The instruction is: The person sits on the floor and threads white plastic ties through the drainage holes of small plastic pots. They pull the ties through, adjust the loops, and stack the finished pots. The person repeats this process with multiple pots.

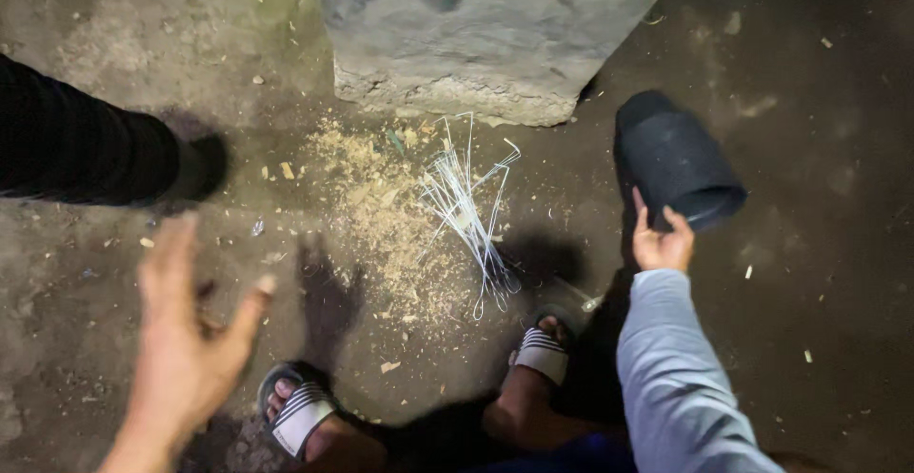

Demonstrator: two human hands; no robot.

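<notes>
My left hand [186,340] hovers open over the dirt floor at the lower left, fingers spread, holding nothing. My right hand [662,240], in a light grey sleeve, grips the edge of a rolled black mat [676,159] that lies on the ground at the right. A bundle of thin pale wire pieces [471,211] lies on a patch of sawdust [381,216] between the hands. My feet in striped slippers [543,349] stand just below the wires.
A rough concrete slab [466,35] sits at the top centre, behind the wires. A dark-clothed limb of another person [86,145] reaches in from the left edge. Wood chips are scattered over the floor.
</notes>
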